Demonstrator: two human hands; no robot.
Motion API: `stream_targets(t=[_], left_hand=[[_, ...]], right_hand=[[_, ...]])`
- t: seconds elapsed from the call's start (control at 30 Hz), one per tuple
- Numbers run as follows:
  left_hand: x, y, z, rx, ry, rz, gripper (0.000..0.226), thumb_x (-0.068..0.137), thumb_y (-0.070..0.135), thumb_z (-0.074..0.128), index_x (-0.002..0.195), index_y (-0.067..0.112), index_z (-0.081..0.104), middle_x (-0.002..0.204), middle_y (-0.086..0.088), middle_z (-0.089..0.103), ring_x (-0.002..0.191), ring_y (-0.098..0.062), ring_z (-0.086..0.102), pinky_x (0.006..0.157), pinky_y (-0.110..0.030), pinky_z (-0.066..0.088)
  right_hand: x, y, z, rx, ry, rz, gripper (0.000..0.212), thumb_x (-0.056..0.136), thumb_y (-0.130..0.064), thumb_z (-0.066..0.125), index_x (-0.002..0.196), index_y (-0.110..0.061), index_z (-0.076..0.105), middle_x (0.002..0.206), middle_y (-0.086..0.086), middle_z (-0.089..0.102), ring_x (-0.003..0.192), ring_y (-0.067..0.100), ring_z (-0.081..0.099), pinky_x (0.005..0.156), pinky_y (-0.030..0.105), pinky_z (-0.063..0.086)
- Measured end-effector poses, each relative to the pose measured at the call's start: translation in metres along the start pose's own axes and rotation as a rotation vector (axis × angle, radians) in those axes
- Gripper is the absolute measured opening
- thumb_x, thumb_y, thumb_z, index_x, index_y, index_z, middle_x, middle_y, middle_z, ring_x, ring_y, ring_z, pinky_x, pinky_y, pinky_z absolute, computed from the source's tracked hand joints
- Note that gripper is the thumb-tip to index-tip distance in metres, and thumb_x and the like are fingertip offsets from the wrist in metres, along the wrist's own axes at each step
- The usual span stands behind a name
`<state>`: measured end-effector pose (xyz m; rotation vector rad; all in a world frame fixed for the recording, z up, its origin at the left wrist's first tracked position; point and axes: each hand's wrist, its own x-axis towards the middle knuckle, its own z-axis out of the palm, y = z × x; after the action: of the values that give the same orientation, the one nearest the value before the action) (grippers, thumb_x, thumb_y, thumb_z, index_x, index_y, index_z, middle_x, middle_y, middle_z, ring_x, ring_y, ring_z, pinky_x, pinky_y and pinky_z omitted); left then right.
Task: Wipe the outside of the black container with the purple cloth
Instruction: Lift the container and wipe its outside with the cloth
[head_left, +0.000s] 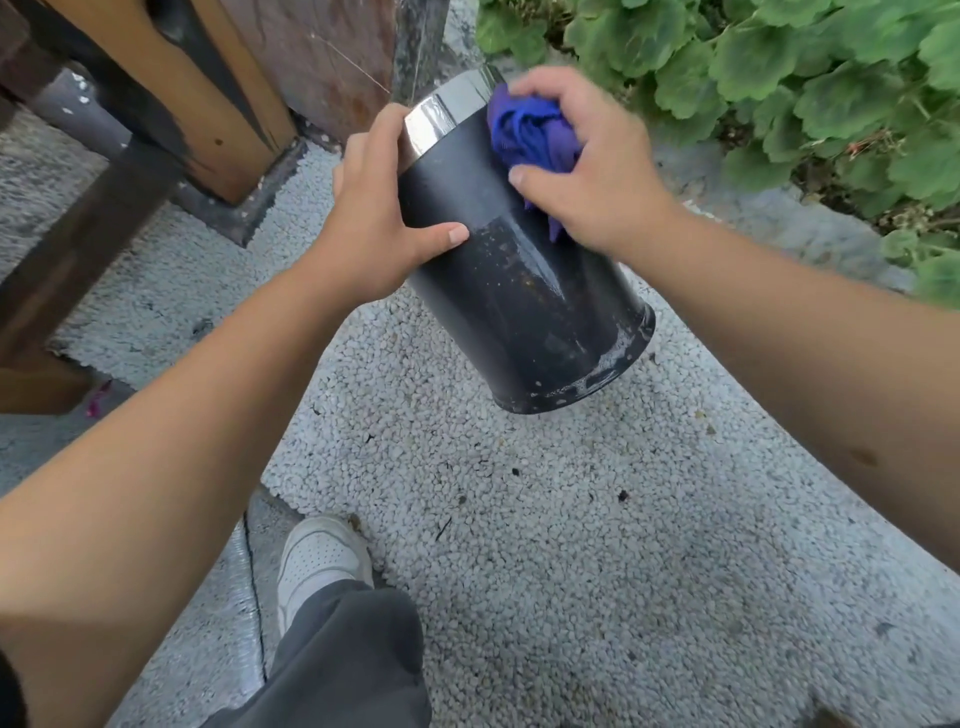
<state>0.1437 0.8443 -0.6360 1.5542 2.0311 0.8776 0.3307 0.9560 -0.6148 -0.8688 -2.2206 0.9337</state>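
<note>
The black container (519, 291) is a tall cylinder with a shiny metal band at its far end, held tilted in the air above the pebble ground. Its near bottom edge shows white scuffs and its side is speckled with dirt. My left hand (384, 208) grips its left side near the metal band, thumb laid across the front. My right hand (587, 161) presses the bunched purple cloth (530, 135) against the upper right side, just below the band. Part of the cloth is hidden under my fingers.
Pebble paving (519, 519) lies below. A wooden post and dark beams (171, 104) stand at the left. Green leafy plants (779, 78) fill the upper right behind a stone border. My white shoe (317, 561) and grey trouser leg are at the bottom.
</note>
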Motion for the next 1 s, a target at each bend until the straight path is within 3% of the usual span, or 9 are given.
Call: stream_targets(t=[0.1, 0.17, 0.27, 0.43, 0.5, 0.57, 0.7, 0.87, 1.0], left_hand=[[0.004, -0.003, -0.001, 0.004, -0.015, -0.001, 0.076, 0.072, 0.036, 0.079, 0.134, 0.019, 0.037, 0.116, -0.006, 0.038, 0.109, -0.025, 0.036, 0.092, -0.036, 0.037], [0.008, -0.003, -0.002, 0.012, -0.043, -0.006, 0.079, 0.074, 0.036, 0.078, 0.137, 0.020, 0.035, 0.123, -0.011, 0.040, 0.115, -0.030, 0.038, 0.099, -0.041, 0.038], [0.015, 0.001, -0.001, 0.023, -0.082, -0.003, 0.086, 0.075, 0.032, 0.081, 0.143, 0.020, 0.029, 0.124, -0.007, 0.036, 0.119, -0.033, 0.038, 0.105, -0.046, 0.036], [0.021, 0.008, 0.002, 0.024, -0.107, 0.035, 0.086, 0.074, 0.033, 0.082, 0.143, 0.026, 0.031, 0.119, -0.001, 0.034, 0.114, -0.025, 0.034, 0.095, -0.038, 0.033], [0.022, 0.008, 0.001, 0.015, -0.109, 0.029, 0.085, 0.074, 0.032, 0.081, 0.143, 0.026, 0.032, 0.120, -0.001, 0.034, 0.114, -0.026, 0.034, 0.097, -0.039, 0.033], [0.023, 0.008, -0.001, 0.015, -0.120, 0.025, 0.087, 0.075, 0.031, 0.081, 0.145, 0.025, 0.030, 0.121, -0.002, 0.034, 0.117, -0.029, 0.035, 0.100, -0.041, 0.034], [0.026, 0.011, -0.005, 0.043, -0.175, 0.024, 0.086, 0.077, 0.032, 0.075, 0.149, 0.023, 0.027, 0.128, -0.009, 0.038, 0.120, -0.033, 0.036, 0.104, -0.044, 0.034], [0.030, 0.007, -0.013, -0.041, -0.236, -0.013, 0.068, 0.081, 0.028, 0.061, 0.144, 0.021, 0.035, 0.136, -0.018, 0.043, 0.128, -0.036, 0.039, 0.111, -0.051, 0.033], [0.028, 0.007, -0.005, -0.021, -0.165, -0.025, 0.067, 0.084, 0.037, 0.058, 0.145, 0.023, 0.034, 0.136, -0.015, 0.044, 0.125, -0.036, 0.041, 0.110, -0.049, 0.034]], right_hand=[[-0.033, 0.002, 0.005, -0.145, -0.123, -0.287, 0.041, 0.071, -0.004, 0.067, 0.112, -0.004, 0.065, 0.110, 0.010, 0.068, 0.101, 0.025, 0.059, 0.095, 0.023, 0.040], [-0.052, 0.004, 0.006, -0.196, -0.260, -0.421, 0.036, 0.068, 0.001, 0.067, 0.104, 0.000, 0.068, 0.104, 0.014, 0.070, 0.097, 0.032, 0.062, 0.095, 0.033, 0.044], [-0.076, 0.011, -0.001, -0.258, -0.429, -0.497, 0.034, 0.067, 0.001, 0.067, 0.101, -0.005, 0.069, 0.097, 0.008, 0.070, 0.091, 0.033, 0.065, 0.082, 0.043, 0.046], [-0.100, 0.007, -0.019, -0.258, -0.709, -0.519, 0.040, 0.071, 0.000, 0.065, 0.110, -0.012, 0.069, 0.109, -0.001, 0.070, 0.094, 0.025, 0.063, 0.089, 0.035, 0.044], [-0.088, -0.003, -0.030, -0.202, -0.698, -0.434, 0.041, 0.074, -0.004, 0.058, 0.112, -0.016, 0.064, 0.105, -0.002, 0.068, 0.094, 0.013, 0.059, 0.091, 0.017, 0.040], [-0.056, -0.010, -0.041, -0.184, -0.512, -0.342, 0.043, 0.074, -0.007, 0.060, 0.116, -0.014, 0.062, 0.104, 0.002, 0.066, 0.093, 0.009, 0.057, 0.085, 0.007, 0.041], [0.008, -0.011, -0.048, -0.320, -0.254, -0.290, 0.051, 0.074, -0.010, 0.066, 0.125, -0.005, 0.059, 0.119, 0.014, 0.063, 0.107, 0.024, 0.057, 0.097, 0.020, 0.040], [-0.015, -0.001, -0.025, -0.381, -0.474, -0.370, 0.044, 0.071, -0.009, 0.068, 0.115, -0.009, 0.065, 0.108, 0.010, 0.067, 0.105, 0.033, 0.057, 0.095, 0.036, 0.044], [-0.069, 0.014, -0.020, -0.288, -0.618, -0.432, 0.036, 0.071, -0.009, 0.069, 0.108, -0.010, 0.067, 0.096, 0.004, 0.068, 0.093, 0.023, 0.059, 0.098, 0.020, 0.035]])
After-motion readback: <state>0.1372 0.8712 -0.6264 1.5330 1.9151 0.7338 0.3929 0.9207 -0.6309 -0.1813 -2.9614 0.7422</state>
